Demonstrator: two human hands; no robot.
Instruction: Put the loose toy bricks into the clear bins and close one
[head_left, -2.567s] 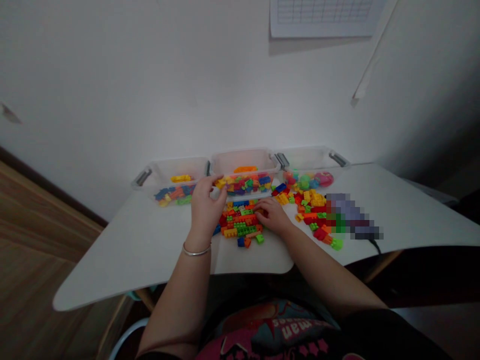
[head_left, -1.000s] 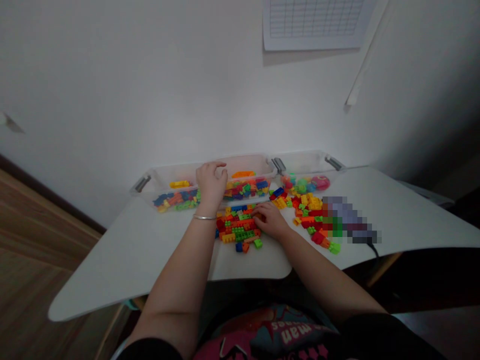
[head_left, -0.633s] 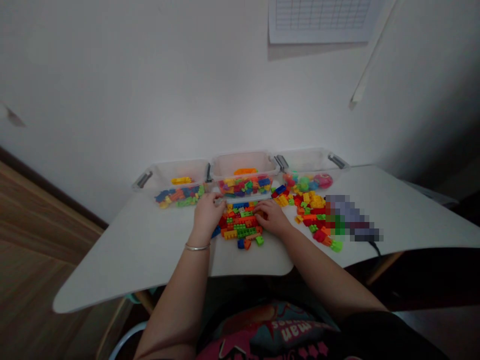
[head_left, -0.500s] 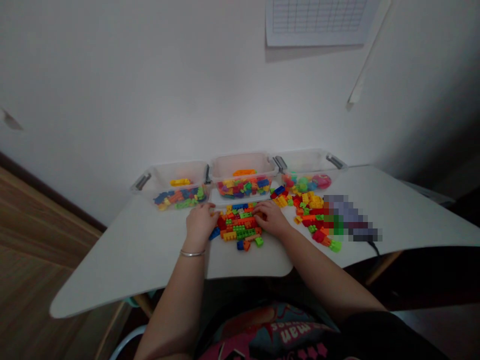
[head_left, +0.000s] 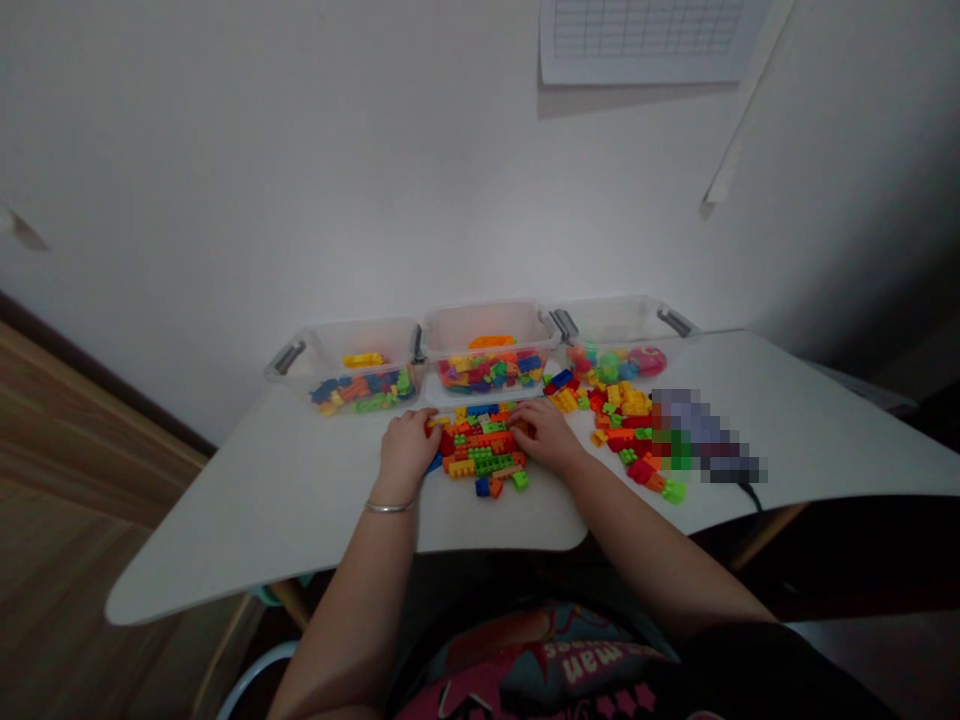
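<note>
A heap of colourful plastic toy building bricks (head_left: pixel 481 450) lies on the white table (head_left: pixel 285 490), directly in front of me. My left hand (head_left: pixel 406 450) rests at the heap's left end, its fingertips against a yellow and red brick. My right hand (head_left: pixel 546 437) lies on the heap's right end, fingers curled over orange bricks. Neither hand clearly lifts a brick, and the fingers hide whatever lies beneath them. A metal bangle (head_left: pixel 390 507) circles my left wrist.
Along the back edge stand several clear plastic bins with grey handles: a left bin (head_left: pixel 352 345), a middle bin (head_left: pixel 487 325) and a right bin (head_left: pixel 622 320), all holding bricks or toys. A second brick spread (head_left: pixel 626 425) lies right, beside a pixelated patch with a black cable.
My left hand has come down from the front of the middle bin to the heap's left end. My right hand has stayed on the heap, and the bins have not moved.
</note>
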